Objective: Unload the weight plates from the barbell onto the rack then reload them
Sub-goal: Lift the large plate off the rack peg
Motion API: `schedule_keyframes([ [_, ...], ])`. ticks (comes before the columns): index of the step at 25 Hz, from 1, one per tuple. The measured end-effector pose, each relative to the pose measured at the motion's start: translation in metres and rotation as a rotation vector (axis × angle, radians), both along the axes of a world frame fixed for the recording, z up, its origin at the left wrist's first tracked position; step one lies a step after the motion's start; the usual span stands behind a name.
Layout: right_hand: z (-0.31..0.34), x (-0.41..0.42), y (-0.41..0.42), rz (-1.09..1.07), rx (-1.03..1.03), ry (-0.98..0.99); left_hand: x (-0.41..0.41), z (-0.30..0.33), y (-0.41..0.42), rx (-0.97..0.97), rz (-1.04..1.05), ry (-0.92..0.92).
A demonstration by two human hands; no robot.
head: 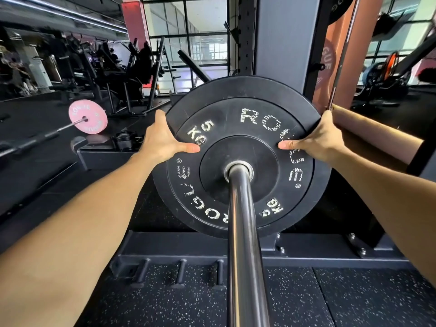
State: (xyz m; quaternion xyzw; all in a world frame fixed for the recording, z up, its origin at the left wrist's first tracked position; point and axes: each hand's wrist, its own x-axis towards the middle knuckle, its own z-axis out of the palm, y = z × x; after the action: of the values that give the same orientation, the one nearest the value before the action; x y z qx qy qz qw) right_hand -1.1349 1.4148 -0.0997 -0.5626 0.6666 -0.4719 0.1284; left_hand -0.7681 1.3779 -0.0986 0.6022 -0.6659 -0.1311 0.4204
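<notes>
- Two hands on the black 5 kg Rogue bumper plate (240,156), which sits on the barbell sleeve (243,232) pointing straight at me.
- Left hand (160,140) grips the left rim, thumb flat on the face; right hand (316,140) mirrors it.
- I judge uneven pull would cock the plate and bind it on the sleeve.
- Clearing the sleeve end, the weight could drop suddenly and slip my grip toward the speckled rubber floor (354,298).

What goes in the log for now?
left hand: grips black rubber 5 kg plate | right hand: grips plate | plate: on steel barbell sleeve
</notes>
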Motion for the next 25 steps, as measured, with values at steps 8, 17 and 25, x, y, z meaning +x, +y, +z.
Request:
schedule_keyframes([
  [8,0.005,0.016,0.113,-0.001,-0.039,0.047,0.018,-0.013,0.11,-0.032,-0.017,0.041],
  [17,0.017,0.039,0.233,-0.005,-0.047,0.094,0.038,-0.029,0.223,-0.037,-0.058,0.102],
  [25,0.018,0.05,0.306,-0.043,-0.053,0.107,0.047,-0.028,0.287,-0.042,-0.089,0.09],
])
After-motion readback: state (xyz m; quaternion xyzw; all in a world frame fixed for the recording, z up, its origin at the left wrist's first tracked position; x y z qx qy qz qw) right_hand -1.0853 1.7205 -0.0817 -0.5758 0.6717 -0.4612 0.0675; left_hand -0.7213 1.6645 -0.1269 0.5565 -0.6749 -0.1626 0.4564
